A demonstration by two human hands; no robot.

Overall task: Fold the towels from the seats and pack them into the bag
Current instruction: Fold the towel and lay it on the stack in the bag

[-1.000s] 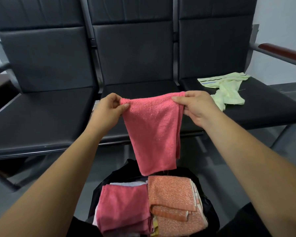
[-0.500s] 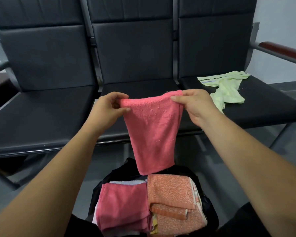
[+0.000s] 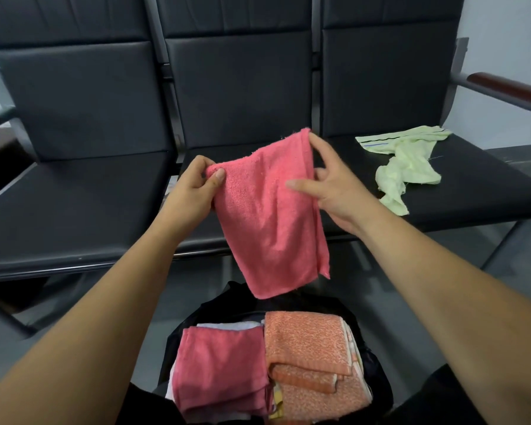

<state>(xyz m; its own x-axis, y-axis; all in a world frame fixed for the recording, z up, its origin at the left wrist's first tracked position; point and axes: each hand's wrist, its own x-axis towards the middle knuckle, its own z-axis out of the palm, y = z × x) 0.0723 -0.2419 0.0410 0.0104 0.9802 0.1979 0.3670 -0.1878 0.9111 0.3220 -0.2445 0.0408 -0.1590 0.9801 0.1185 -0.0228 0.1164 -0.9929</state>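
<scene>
Pinching a corner of the pink towel (image 3: 267, 216) with left hand (image 3: 190, 194), above the bag (image 3: 215, 305). Right hand (image 3: 331, 191) splayed against the other edge, possibly gripping. Worth matching corners squarely before halving.

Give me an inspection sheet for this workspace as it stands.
Surface: row of black seats, three cushions in view.
Job's things: pink towel held up above the open black bag; the bag holds a folded pink towel and folded orange towels; pale green towel lies unfolded on the right seat.
Clutter: nothing seen.
Hands: left hand pinches the pink towel's upper left corner; right hand holds its right edge, thumb in front.
Cables: nothing seen.
Surroundings: grey floor, pale wall, brown armrest at right.
</scene>
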